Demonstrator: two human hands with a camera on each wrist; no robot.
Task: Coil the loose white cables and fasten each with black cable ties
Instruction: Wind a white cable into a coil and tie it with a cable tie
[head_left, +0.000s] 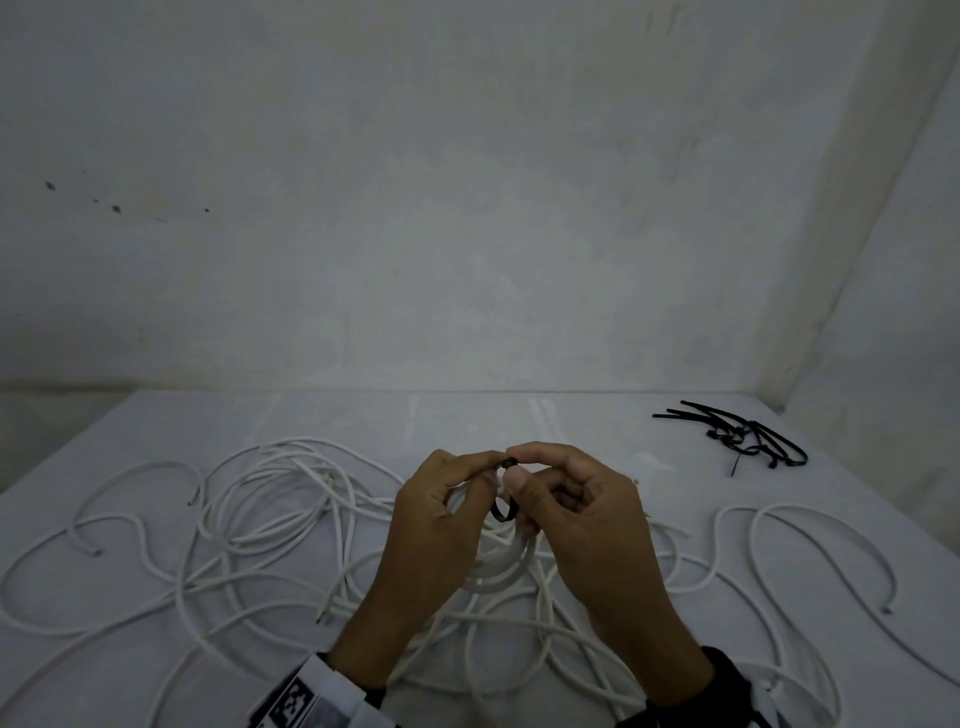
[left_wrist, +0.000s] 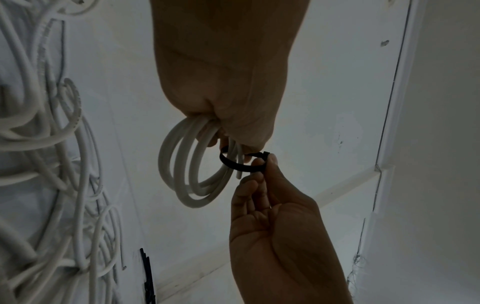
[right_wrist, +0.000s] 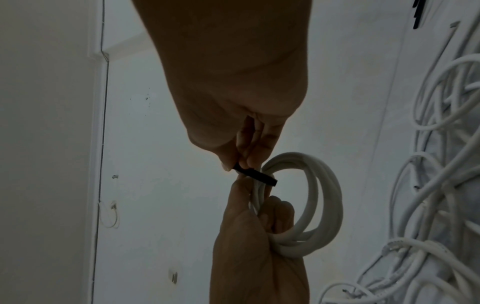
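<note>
1. A white table (head_left: 467, 415) stands against bare walls, with spare ties (head_left: 737, 436) far right.
2. The left hand (head_left: 436, 519) grips a small coil (left_wrist: 187, 174); the right hand (head_left: 576, 514) pinches the tie (left_wrist: 233, 164) looped round it.
3. The tie isn't snug yet.
4. The loose cables (head_left: 249, 519) remain uncoiled.

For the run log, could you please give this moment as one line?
left hand: grips coiled white cable | right hand: pinches black plastic cable tie looped round coil

No text, brand or number can be read anywhere. Only a black-and-white square-pattern marker (head_left: 291, 699) stands on the white band at the left wrist.
</note>
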